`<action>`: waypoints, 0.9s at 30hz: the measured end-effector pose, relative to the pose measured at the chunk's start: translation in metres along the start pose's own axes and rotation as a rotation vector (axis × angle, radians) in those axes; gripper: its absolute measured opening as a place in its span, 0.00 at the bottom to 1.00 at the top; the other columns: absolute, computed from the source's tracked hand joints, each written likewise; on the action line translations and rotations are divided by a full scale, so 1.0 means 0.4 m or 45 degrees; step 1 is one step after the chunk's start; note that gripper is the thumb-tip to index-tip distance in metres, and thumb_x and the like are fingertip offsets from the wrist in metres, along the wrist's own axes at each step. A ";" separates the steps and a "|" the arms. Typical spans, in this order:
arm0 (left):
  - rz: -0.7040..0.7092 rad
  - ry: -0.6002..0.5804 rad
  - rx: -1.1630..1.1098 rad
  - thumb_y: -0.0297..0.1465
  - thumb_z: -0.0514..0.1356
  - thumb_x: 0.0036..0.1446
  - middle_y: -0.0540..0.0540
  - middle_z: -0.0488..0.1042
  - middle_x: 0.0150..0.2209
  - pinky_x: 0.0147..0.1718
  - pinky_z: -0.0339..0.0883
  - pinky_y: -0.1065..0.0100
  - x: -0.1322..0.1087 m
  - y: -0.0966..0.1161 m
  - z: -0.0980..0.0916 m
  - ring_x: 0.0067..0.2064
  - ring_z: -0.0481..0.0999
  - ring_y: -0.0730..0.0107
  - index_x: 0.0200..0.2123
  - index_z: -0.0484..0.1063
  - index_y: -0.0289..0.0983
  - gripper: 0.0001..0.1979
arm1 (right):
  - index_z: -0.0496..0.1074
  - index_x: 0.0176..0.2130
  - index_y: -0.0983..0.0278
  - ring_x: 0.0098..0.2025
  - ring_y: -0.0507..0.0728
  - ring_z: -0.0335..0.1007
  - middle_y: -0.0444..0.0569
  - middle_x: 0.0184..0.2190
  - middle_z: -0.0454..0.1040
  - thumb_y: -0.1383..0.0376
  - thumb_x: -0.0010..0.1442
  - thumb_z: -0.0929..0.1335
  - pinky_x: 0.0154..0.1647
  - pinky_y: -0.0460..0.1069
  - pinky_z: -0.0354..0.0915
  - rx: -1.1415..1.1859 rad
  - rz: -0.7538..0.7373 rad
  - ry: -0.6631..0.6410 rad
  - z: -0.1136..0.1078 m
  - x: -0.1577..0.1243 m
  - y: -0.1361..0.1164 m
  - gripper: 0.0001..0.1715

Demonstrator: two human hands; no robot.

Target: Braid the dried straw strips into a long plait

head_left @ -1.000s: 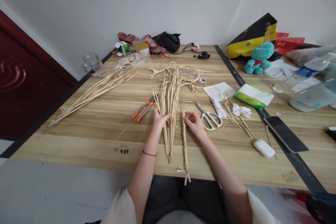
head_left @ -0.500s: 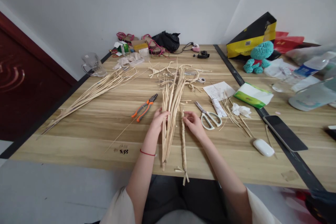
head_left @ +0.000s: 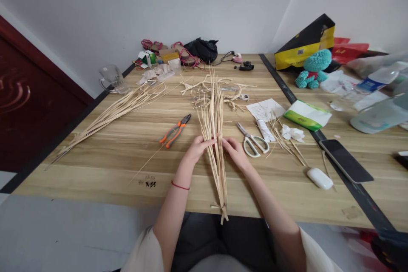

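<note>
A bundle of long pale straw strips (head_left: 214, 112) lies lengthwise on the wooden table (head_left: 105, 157), fanned at the far end. Its near end now lies over a braided straw cord (head_left: 224, 197) that reaches the table's front edge. My left hand (head_left: 198, 149) grips the bundle from the left with curled fingers. My right hand (head_left: 235, 151) pinches the bundle and the cord's far end from the right. Both hands meet at the same spot on the straw.
Orange-handled pliers (head_left: 176, 129) lie left of the bundle, white scissors (head_left: 254, 140) right of it. A second long straw bunch (head_left: 111, 112) lies far left by a glass mug (head_left: 112, 78). A phone (head_left: 346, 160), a white mouse (head_left: 319, 178), papers, bottles and a teal toy (head_left: 314, 70) crowd the right.
My left hand has swung the straw bundle to the right, from beside the braided cord to on top of it. My right hand stayed at the cord's far end.
</note>
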State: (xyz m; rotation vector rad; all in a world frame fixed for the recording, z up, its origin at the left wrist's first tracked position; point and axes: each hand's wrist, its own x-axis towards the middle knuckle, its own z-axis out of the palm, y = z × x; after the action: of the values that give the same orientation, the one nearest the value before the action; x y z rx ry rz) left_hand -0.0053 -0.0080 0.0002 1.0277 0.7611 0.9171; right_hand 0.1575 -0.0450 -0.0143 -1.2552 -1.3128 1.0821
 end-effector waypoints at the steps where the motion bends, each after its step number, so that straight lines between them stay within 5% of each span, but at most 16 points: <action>1: 0.012 -0.008 0.015 0.33 0.66 0.44 0.41 0.78 0.41 0.49 0.65 0.62 0.000 0.001 0.001 0.45 0.75 0.60 0.40 0.78 0.33 0.18 | 0.72 0.36 0.63 0.31 0.55 0.66 0.46 0.30 0.72 0.48 0.53 0.67 0.33 0.49 0.62 0.010 0.015 0.004 0.002 0.000 0.004 0.21; 7: -0.036 0.025 0.017 0.34 0.68 0.42 0.41 0.78 0.40 0.45 0.68 0.62 0.005 -0.006 0.001 0.41 0.77 0.61 0.39 0.78 0.32 0.19 | 0.59 0.54 0.58 0.26 0.51 0.64 0.42 0.31 0.68 0.53 0.50 0.71 0.27 0.47 0.61 0.044 -0.063 0.105 0.012 -0.001 0.013 0.35; 13: -0.027 0.116 0.077 0.36 0.69 0.41 0.43 0.78 0.31 0.37 0.69 0.65 0.013 -0.018 0.000 0.34 0.76 0.65 0.33 0.77 0.31 0.17 | 0.67 0.43 0.59 0.26 0.51 0.60 0.44 0.32 0.66 0.53 0.51 0.70 0.25 0.47 0.59 -0.082 -0.126 0.159 0.008 -0.007 -0.003 0.21; 18: -0.022 0.193 0.116 0.35 0.71 0.38 0.43 0.78 0.35 0.38 0.69 0.66 0.011 -0.013 0.006 0.36 0.76 0.64 0.35 0.75 0.32 0.20 | 0.72 0.35 0.60 0.30 0.53 0.62 0.48 0.34 0.68 0.53 0.53 0.69 0.31 0.49 0.61 -0.122 -0.219 -0.026 0.009 -0.010 -0.011 0.14; 27: -0.005 0.158 0.146 0.35 0.67 0.44 0.43 0.78 0.40 0.46 0.66 0.65 0.012 -0.018 0.005 0.44 0.75 0.63 0.37 0.77 0.33 0.16 | 0.71 0.29 0.60 0.31 0.55 0.63 0.46 0.29 0.68 0.53 0.50 0.71 0.35 0.50 0.61 0.083 -0.099 -0.148 0.005 0.000 -0.001 0.14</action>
State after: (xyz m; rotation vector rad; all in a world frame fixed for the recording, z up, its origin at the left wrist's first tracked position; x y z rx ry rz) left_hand 0.0005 -0.0061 -0.0061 1.0764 0.9280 0.9495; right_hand 0.1554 -0.0450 -0.0140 -1.0980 -1.3906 1.1474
